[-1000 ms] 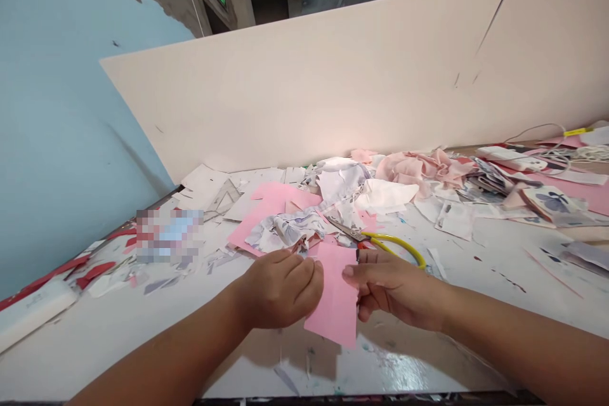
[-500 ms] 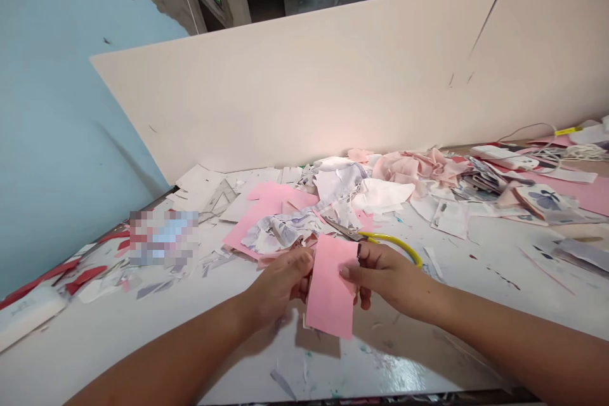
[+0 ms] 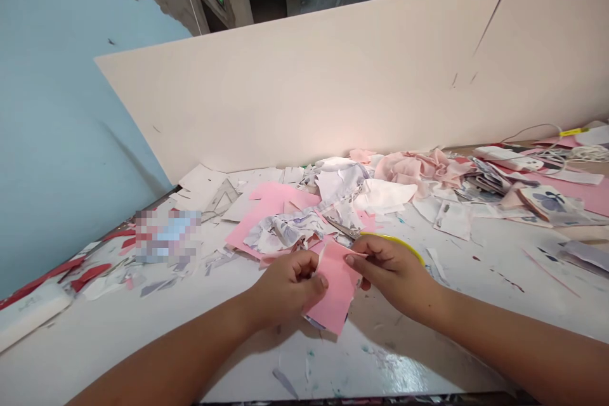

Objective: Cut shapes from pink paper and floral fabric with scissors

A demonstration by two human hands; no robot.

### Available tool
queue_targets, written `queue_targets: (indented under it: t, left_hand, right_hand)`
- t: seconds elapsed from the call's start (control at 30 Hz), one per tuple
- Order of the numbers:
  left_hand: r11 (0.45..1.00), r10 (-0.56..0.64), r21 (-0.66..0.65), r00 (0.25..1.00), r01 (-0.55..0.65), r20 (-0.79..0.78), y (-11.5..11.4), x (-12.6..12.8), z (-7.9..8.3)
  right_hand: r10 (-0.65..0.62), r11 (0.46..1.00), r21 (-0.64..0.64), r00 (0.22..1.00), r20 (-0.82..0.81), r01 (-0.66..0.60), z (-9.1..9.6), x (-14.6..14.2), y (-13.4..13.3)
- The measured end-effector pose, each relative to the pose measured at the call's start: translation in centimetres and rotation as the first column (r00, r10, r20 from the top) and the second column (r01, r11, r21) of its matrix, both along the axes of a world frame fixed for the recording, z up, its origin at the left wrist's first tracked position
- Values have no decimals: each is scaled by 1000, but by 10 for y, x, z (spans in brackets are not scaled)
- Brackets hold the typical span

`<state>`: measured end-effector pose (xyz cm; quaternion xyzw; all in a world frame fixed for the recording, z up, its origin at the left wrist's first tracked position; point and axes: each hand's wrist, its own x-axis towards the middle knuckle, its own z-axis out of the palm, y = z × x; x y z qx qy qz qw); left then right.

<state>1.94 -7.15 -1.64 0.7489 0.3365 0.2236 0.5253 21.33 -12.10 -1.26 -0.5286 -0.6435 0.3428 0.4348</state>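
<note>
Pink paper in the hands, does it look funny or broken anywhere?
Yes, a little. The pink paper, pinched between the left hand and the right hand, has a ragged, uneven edge on its right side, not a straight one, so it looks torn or roughly cut.

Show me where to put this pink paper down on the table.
Open tabletop lies right of the yellow scissors handle, and nearer you than the pink paper. Crowded: the pink sheets and crumpled floral scraps behind the paper, and the paper heap at far right.

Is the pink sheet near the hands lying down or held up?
Held up: the left hand and right hand grip the pink sheet above the table.
</note>
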Motion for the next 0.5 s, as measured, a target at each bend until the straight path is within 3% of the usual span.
queue_targets:
  t: [0.17,0.33,0.43,0.5]
  left_hand:
    - [999,29,47,998,-26,-57,2,-6,11]
    - [964,233,136,972,-229,-10,15,-27,47]
    - [908,395,144,919,-393,18,28,-47,71]
    - [895,429,148,903,-421,-27,38,-61,81]
  right_hand:
    - [46,998,48,997,58,-49,-1,4,-3]
    - [-2,998,57,980,198,-10,13,18,-3]
    - [-63,996,-28,906,418,82,27,31,0]
    - [-57,987,-90,823,565,130,30,40,2]
